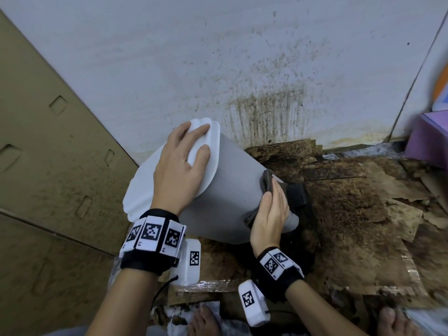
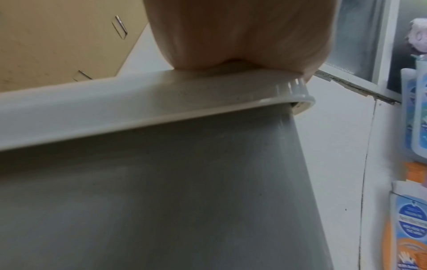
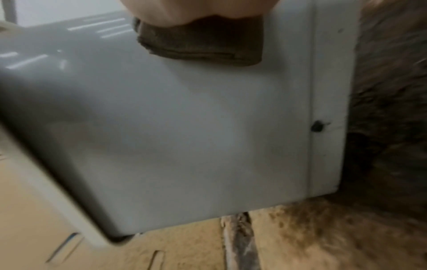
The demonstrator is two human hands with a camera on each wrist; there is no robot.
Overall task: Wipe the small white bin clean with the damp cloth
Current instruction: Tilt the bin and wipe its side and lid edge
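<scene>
The small bin (image 1: 225, 190) has a grey body and a white lid (image 1: 145, 180). It is tilted, lid towards me and base down on the floor to the right. My left hand (image 1: 179, 166) lies flat on the lid, fingers spread and pressing near its far edge. My right hand (image 1: 271, 214) presses a dark folded cloth (image 1: 266, 177) against the body near the base, fingers straight. The left wrist view shows the lid rim (image 2: 138, 109) under my palm (image 2: 231, 36). In the right wrist view, the cloth (image 3: 201, 45) lies against the grey wall (image 3: 184, 127).
Stained, torn cardboard (image 1: 351, 214) covers the floor under and right of the bin. A dirty white wall (image 1: 242, 69) stands just behind it. A tan panel (image 1: 48, 141) closes the left side and a purple box (image 1: 426, 141) sits at the right. My bare foot (image 1: 206, 321) is below.
</scene>
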